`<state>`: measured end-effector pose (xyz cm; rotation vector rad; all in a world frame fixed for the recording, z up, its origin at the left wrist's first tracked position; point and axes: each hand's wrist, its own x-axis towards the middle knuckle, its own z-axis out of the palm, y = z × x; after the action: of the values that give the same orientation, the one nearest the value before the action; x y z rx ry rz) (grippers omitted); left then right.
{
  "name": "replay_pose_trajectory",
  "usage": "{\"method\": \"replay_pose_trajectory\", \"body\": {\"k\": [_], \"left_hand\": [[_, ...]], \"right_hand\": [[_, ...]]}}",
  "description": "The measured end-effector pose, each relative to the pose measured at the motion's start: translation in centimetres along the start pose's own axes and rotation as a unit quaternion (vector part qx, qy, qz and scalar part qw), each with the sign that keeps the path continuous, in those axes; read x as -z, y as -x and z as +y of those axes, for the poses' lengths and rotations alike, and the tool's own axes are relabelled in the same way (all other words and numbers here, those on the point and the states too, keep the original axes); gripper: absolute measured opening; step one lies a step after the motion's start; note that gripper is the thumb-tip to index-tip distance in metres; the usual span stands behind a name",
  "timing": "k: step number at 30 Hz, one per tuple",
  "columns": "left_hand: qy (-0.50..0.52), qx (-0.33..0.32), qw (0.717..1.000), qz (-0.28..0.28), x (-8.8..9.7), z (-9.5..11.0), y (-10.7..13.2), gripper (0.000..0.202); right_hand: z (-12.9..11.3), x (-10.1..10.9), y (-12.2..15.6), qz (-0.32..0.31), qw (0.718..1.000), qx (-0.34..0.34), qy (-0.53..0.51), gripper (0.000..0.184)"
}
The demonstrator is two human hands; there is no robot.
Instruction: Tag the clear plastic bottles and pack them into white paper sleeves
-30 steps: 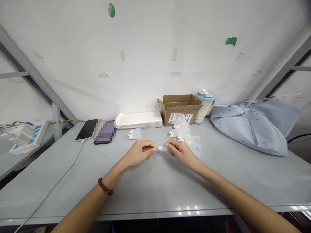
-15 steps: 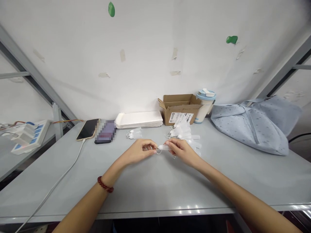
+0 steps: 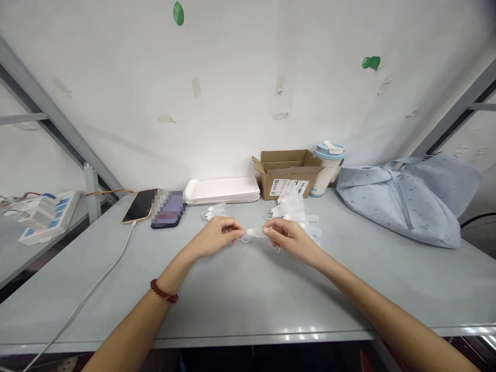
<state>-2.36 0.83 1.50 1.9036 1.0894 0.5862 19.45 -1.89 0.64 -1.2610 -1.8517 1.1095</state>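
Between my two hands lies a small translucent squeeze bottle [image 3: 254, 233], level above the table, with a thin looped strap at its left end. My right hand [image 3: 290, 238] pinches the bottle's right end between thumb and fingers. At the strap end, the thumb and fingertips of my left hand [image 3: 220, 236] are pinched together on the cap, which they mostly cover. Behind and beside my right hand is a pile of similar bottles [image 3: 289, 207], partly hidden by it. A smaller group of these bottles [image 3: 215, 210] rests beyond my left hand.
A stack of white envelopes [image 3: 222, 189], an open cardboard box [image 3: 289, 178] and a blue-lidded cup [image 3: 325, 170] stand along the wall. On the left are a phone [image 3: 140, 205] on a white cable and a dark blurred item [image 3: 168, 209]. Blue cloth [image 3: 399, 206] lies at right.
My left hand has shifted a little left and up. More of the bottle now shows between my hands. My right hand has barely moved.
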Motion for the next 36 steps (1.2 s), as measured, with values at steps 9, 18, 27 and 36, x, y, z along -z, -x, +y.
{"method": "replay_pose_trajectory", "body": {"k": [9, 18, 27, 36], "left_hand": [[-0.351, 0.138, 0.921, 0.096, 4.9, -3.2, 0.3, 0.019], [-0.429, 0.22, 0.871, 0.097, 5.3, -4.5, 0.3, 0.024], [-0.443, 0.246, 0.854, 0.12, 5.7, -5.2, 0.4, 0.025], [-0.447, 0.257, 0.842, 0.16, 5.1, -4.2, 0.6, 0.039]], "right_hand": [[0.2, 1.9, -0.2, 0.055, 0.998, 0.012, 0.036, 0.024], [0.5, 1.6, 0.3, -0.014, 0.961, 0.073, 0.265, 0.011], [0.0, 3.3, 0.7, -0.048, 0.92, 0.034, 0.387, 0.014], [0.5, 3.8, 1.0, -0.094, 0.895, -0.005, 0.436, 0.003]]}}
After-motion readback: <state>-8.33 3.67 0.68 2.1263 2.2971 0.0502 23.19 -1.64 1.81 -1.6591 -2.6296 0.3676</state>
